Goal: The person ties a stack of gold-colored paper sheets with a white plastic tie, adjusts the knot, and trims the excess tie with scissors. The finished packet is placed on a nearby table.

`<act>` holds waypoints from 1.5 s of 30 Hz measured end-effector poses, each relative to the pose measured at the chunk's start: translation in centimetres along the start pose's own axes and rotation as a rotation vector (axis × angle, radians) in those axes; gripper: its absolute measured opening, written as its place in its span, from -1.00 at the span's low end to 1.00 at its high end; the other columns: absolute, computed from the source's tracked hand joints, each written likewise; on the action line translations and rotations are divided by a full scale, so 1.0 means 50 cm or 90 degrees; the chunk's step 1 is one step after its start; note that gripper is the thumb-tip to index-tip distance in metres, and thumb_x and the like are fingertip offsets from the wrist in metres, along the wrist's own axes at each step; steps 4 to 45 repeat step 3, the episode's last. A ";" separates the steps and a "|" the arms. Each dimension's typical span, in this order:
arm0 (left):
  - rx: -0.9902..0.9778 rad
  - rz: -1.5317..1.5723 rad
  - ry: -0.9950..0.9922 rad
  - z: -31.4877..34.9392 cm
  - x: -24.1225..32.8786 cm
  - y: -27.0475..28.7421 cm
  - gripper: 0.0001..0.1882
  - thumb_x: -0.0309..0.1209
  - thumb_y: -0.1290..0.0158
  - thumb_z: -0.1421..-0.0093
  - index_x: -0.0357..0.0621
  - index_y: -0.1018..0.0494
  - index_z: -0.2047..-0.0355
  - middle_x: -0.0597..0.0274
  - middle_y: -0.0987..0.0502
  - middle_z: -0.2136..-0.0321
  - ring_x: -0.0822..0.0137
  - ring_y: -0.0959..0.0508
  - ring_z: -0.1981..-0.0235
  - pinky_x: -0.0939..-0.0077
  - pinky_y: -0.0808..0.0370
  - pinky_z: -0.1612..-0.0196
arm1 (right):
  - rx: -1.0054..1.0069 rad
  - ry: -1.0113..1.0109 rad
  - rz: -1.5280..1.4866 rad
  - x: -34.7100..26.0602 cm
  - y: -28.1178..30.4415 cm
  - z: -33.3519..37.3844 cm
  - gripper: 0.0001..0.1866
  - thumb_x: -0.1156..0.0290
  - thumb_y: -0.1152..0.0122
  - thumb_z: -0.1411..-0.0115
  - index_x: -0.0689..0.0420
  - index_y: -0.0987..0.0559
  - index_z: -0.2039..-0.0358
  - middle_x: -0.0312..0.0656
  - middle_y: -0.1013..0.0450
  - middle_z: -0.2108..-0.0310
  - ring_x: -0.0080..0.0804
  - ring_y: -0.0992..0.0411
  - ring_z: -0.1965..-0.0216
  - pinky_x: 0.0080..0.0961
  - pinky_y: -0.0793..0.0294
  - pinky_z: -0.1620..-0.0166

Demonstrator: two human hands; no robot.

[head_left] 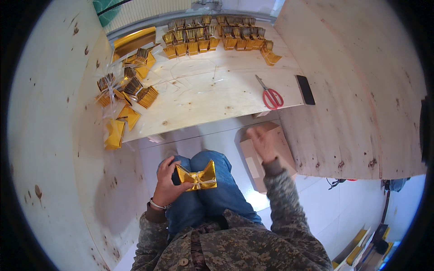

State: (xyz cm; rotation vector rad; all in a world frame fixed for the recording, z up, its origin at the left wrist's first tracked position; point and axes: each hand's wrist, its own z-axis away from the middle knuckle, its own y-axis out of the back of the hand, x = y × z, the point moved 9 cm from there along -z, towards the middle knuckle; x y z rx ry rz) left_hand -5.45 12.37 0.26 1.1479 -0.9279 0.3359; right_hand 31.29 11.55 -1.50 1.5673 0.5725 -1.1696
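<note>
Over my lap, my left hand point(169, 183) is closed on a bow-shaped bundle of gold foil paper point(199, 176). A pale, clear-looking tie pinches the bundle at its middle. My thumb lies on the near side and my fingers are behind its left end. Off to the right, my right hand point(261, 143) is raised apart from the bundle, above an open cardboard box point(266, 156). Motion smears its fingers, so I cannot tell whether they hold anything.
A wooden table point(194, 104) stands ahead, with red-handled scissors point(272, 97) and a black phone-like slab point(305, 90) at its right. Rows of folded gold bundles point(192, 36) line the back. More tied bundles point(131, 86) pile up on the left. Wooden panels point(343, 90) rise at both sides.
</note>
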 end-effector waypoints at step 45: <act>0.016 0.052 0.001 0.014 -0.006 0.002 -0.15 -0.06 -0.44 0.08 -0.08 -0.39 -0.19 -0.09 -0.16 -0.32 -0.13 -0.17 -0.32 0.01 -0.12 -0.36 | -0.091 -0.089 -0.132 0.020 -0.080 0.113 -0.82 0.33 -0.32 -0.23 0.17 -0.66 0.26 -0.17 -0.57 0.41 -0.50 -0.50 0.25 -0.53 -0.48 0.12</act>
